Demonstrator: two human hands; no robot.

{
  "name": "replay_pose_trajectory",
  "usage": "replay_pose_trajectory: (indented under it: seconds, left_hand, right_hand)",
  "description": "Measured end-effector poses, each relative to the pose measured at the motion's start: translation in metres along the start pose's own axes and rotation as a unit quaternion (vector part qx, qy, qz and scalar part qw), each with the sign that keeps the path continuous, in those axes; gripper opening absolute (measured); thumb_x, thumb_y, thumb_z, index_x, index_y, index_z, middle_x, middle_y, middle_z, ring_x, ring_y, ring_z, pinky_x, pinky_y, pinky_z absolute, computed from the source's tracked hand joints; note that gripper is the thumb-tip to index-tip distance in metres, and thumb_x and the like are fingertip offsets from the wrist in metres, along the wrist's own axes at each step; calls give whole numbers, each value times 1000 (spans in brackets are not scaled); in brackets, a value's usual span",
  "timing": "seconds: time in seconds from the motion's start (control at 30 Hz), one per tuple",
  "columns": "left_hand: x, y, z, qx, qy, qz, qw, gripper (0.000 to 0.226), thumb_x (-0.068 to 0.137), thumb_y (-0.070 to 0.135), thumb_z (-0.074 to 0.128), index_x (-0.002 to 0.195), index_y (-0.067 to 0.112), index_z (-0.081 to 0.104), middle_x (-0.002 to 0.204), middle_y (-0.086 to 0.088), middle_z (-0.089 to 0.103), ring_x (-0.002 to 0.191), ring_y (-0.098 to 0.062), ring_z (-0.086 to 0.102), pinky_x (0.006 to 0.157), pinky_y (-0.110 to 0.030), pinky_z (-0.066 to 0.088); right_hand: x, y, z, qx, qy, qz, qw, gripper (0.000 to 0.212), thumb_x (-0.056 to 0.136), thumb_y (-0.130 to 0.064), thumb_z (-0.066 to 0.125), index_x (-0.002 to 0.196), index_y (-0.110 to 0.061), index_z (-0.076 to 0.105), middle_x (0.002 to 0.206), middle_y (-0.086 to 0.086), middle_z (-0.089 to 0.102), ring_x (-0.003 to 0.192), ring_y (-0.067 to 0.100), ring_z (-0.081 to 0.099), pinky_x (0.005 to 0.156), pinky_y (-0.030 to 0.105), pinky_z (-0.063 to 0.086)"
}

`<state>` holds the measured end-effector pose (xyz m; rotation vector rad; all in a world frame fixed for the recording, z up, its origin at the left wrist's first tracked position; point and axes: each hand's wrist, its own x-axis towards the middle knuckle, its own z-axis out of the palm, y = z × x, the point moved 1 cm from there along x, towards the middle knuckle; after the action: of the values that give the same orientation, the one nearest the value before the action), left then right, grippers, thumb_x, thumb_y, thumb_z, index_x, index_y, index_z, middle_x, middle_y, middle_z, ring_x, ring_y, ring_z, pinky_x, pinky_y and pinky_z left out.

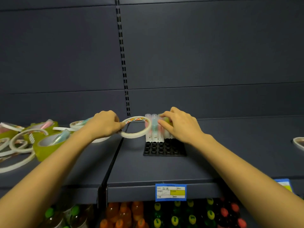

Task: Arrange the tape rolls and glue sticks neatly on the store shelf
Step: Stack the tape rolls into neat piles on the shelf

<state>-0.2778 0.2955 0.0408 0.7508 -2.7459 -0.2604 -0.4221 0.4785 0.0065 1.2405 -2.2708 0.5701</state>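
Observation:
My left hand [105, 125] pinches a thin white tape roll [137, 126] by its left rim and holds it tilted above the dark shelf [230, 153]. Just right of the roll, several translucent glue sticks [153, 129] stand upright in the back row of a black holder tray [164, 149]. My right hand [178, 125] has its fingers curled around a yellow-green glue stick [166, 120] at the right end of that row. A loose pile of tape rolls [21, 142], white and yellow-green, lies on the shelf at the left with glue sticks among them.
A shelf divider [113, 162] runs front to back between the pile and the tray. Another tape roll [299, 143] sits at the far right edge. A blue price label [171, 192] hangs on the shelf front. Drink bottles [164, 214] fill the shelf below.

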Motion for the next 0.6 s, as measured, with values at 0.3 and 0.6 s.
replay_pose_trajectory:
  seconds: [0.3,0.6]
  left_hand:
    - [-10,101,9,4,7,76,997,37,85,35,55,52,19,54,54,3,49,60,-20,47,54,-27,32]
    - [-7,243,61,3,2,132,991,35,86,40,54,60,18,60,54,1,47,60,-21,46,52,-25,31]
  right_hand:
    - [-36,81,-57,-13,-34,61,997,30,93,-36,50,120,-26,56,120,-7,55,109,16,55,82,30,42]
    - [-101,205,-139,-75,-42,122,989,23,92,-36,52,111,-26,61,113,-5,57,105,17,56,81,32,45]
